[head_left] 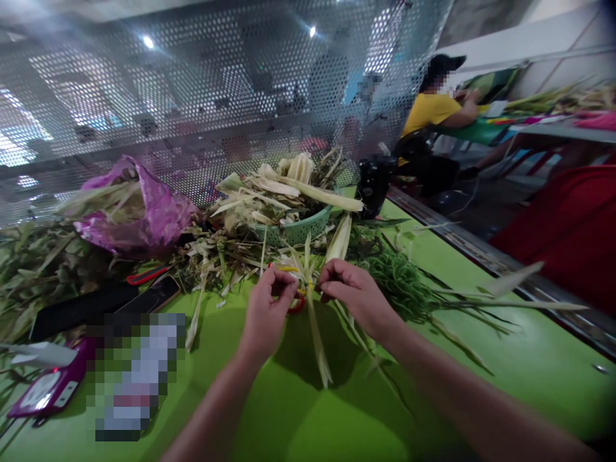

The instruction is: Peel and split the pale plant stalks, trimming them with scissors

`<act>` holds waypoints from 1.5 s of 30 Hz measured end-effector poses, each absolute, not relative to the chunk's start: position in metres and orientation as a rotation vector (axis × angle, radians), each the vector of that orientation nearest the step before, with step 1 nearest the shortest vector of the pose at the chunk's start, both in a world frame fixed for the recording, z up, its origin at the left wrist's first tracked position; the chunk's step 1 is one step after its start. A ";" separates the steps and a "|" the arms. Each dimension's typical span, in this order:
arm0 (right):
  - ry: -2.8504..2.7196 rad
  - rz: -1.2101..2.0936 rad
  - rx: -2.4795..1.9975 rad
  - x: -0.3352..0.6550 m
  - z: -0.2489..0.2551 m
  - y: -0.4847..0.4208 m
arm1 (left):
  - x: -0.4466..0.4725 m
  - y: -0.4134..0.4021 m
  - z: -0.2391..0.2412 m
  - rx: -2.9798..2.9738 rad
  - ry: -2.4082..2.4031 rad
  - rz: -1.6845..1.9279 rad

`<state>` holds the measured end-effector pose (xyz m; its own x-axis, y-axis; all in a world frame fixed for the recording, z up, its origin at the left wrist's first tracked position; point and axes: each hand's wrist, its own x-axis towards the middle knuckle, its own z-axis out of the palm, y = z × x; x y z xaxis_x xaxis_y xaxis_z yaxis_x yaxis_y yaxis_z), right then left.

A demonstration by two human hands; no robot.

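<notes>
Husk bundle (318,343) of pale strips stands between the two hands, over the bare near part of the green tabletop (289,417), one long strip pointing down toward the wearer and several shorter ones fanning away. A touch of yellow at its middle looks like a tie. The left hand (269,303) is just beside the bundle, its thumb near the forefinger; whether it grips a fine strand cannot be told. The right hand (355,294) has its fingers curled and their tips close to the middle of the bundle; what they hold, if anything, is too small to make out.

By the look of it, the strips are gathered and at least partly bound, while their ends are loose and uneven; whether the tie is secure does not show. A red loop (297,306), perhaps a scissor handle, shows behind the left fingertips.

Near the left hand, a phone (156,298) rests on the tabletop. Green strands (402,279) lie heaped beyond the right hand. Farther back, a green basket (301,232) is piled with pale husks (298,186), so plenty of material appears unused. A purple bag (158,215) stands to its left. Past the tabletop, a person in a yellow top (430,110) sits near another table.
</notes>
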<state>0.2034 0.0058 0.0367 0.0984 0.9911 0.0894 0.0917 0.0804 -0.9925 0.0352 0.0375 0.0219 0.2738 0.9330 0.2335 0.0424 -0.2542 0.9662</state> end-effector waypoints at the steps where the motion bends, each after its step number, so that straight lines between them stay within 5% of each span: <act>1: -1.202 1.066 -1.215 0.203 0.037 0.006 | 0.036 0.038 0.022 1.518 0.920 1.134; 9: -1.177 1.226 -1.106 0.197 0.037 0.007 | 0.037 0.038 0.022 1.435 0.842 1.099; 23: -1.317 0.888 -1.263 0.198 0.031 0.008 | 0.044 0.030 0.024 1.955 0.800 1.136; 45: -1.239 0.980 -1.168 0.197 0.038 0.004 | 0.045 0.030 0.027 1.419 0.837 1.039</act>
<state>0.1968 0.0038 0.0383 0.1058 0.9794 0.1719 0.0583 0.1665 -0.9843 0.0446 0.0301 0.0266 0.3581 0.9243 0.1318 -0.0676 -0.1151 0.9911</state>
